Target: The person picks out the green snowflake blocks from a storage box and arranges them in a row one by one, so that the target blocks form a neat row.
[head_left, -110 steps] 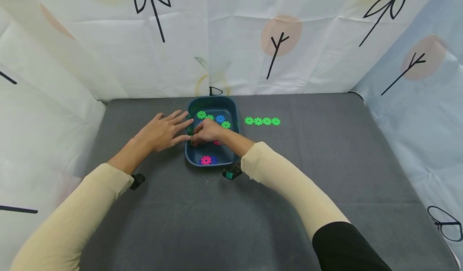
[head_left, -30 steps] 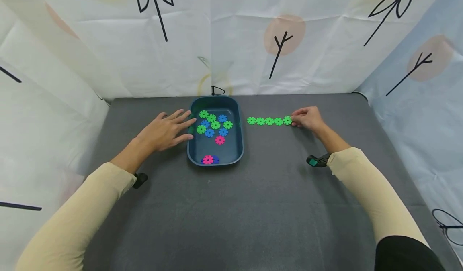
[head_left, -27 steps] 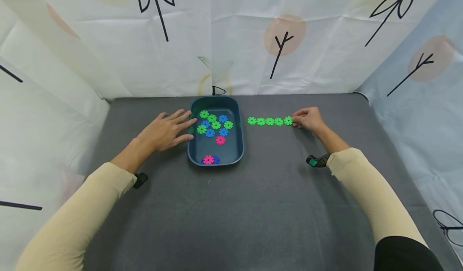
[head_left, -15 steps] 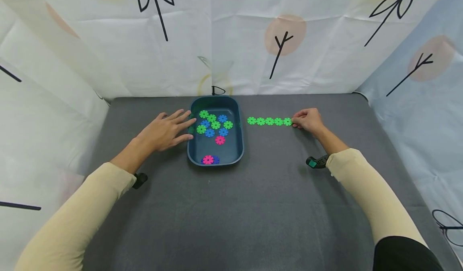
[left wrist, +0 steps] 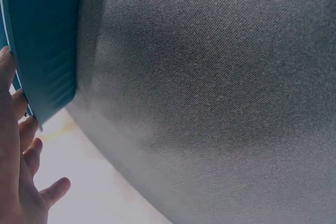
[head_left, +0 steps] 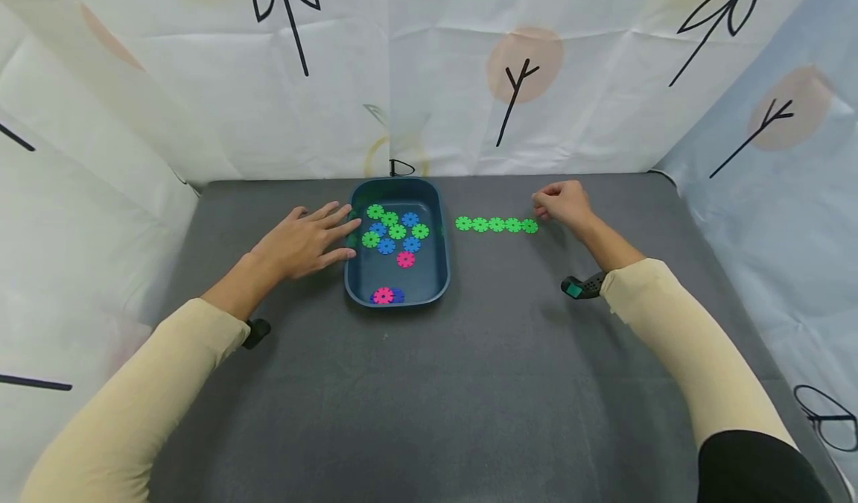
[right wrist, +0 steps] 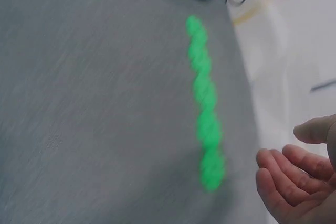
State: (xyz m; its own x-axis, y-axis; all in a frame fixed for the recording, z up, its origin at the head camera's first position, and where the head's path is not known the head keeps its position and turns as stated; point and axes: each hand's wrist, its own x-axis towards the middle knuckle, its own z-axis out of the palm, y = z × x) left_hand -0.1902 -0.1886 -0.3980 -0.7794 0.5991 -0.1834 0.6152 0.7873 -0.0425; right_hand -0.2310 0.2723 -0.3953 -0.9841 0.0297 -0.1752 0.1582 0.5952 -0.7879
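Observation:
My left hand (head_left: 302, 244) lies with spread, straight fingers over the left rim of a dark blue tray (head_left: 444, 264). In the left wrist view those fingers (left wrist: 32, 157) touch the rim. Inside the tray lie several flower-shaped discs: green discs (head_left: 420, 231), blue discs (head_left: 410, 220) and pink discs (head_left: 405, 259). To the right of the tray, a row of green flower discs (head_left: 496, 224) lies on the table. My right hand (head_left: 564, 203) hovers just beyond the row's right end, holding nothing. In the right wrist view its fingers (right wrist: 286, 187) are loosely bent, thumb apart from them.
The grey cloth-covered table (head_left: 402, 399) stretches in front of the tray and to both sides. A pale patterned curtain (head_left: 442, 115) hangs behind the table's far edge and along both sides.
My right hand went from the tray to the row's right end, where a fifth green disc now lies. It has since let go and lifted slightly away. My left hand stayed on the tray.

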